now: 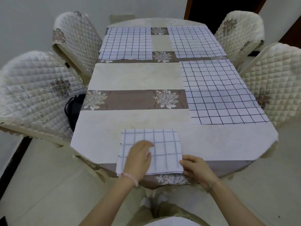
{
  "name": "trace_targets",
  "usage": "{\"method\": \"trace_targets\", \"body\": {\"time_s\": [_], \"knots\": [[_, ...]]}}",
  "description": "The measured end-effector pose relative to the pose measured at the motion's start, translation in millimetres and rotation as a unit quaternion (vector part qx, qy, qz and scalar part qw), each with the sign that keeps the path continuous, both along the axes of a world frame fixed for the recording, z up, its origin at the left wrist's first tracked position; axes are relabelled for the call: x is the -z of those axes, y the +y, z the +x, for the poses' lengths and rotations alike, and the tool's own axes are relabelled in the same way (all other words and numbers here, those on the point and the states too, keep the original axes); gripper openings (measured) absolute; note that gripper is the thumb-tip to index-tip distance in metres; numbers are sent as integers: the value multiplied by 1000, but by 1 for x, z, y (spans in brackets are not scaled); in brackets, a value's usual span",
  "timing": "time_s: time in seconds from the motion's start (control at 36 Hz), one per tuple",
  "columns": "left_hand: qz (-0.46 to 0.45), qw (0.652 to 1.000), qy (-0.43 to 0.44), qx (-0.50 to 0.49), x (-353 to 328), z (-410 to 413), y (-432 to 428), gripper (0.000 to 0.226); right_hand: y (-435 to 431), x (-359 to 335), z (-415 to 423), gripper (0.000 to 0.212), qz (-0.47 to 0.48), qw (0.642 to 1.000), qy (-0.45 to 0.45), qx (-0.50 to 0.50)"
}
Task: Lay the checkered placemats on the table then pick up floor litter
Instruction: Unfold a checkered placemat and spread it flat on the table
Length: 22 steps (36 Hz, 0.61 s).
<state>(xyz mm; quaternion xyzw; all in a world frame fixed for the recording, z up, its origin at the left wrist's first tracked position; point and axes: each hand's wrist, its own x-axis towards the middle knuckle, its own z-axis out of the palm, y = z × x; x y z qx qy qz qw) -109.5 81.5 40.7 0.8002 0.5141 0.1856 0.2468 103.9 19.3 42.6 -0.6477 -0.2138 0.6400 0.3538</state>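
Where three placemats [223, 92] lie, table [135, 75] meets chairs [37, 95].

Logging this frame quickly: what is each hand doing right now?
Left hand: open, lying flat on the folded placemat, not gripping it.
Right hand: fingers at the placemat's near right corner; whether it pinches the cloth cannot be told.

- Folded placemat [160, 149]: near-left part hidden under left hand [138, 159]; near-right corner covered by right hand [197, 169].
- Layer count in the fold: cannot tell.
- Dark bag [74, 108] on left chair seat: mostly hidden behind the table [130, 75] edge.
- Left near chair [32, 95]: cut by frame edge.
- Floor beneath table: out of sight.
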Motion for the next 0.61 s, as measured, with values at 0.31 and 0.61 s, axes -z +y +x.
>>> {"method": "trace_targets", "body": {"time_s": [0.31,0.61], "knots": [[-100,992,47,58,29,30,-37,49,-11,3,-7,23,-6,994,86,70],[-133,989,48,35,8,58,-38,46,-9,5,-17,23,12,997,61,51]]}}
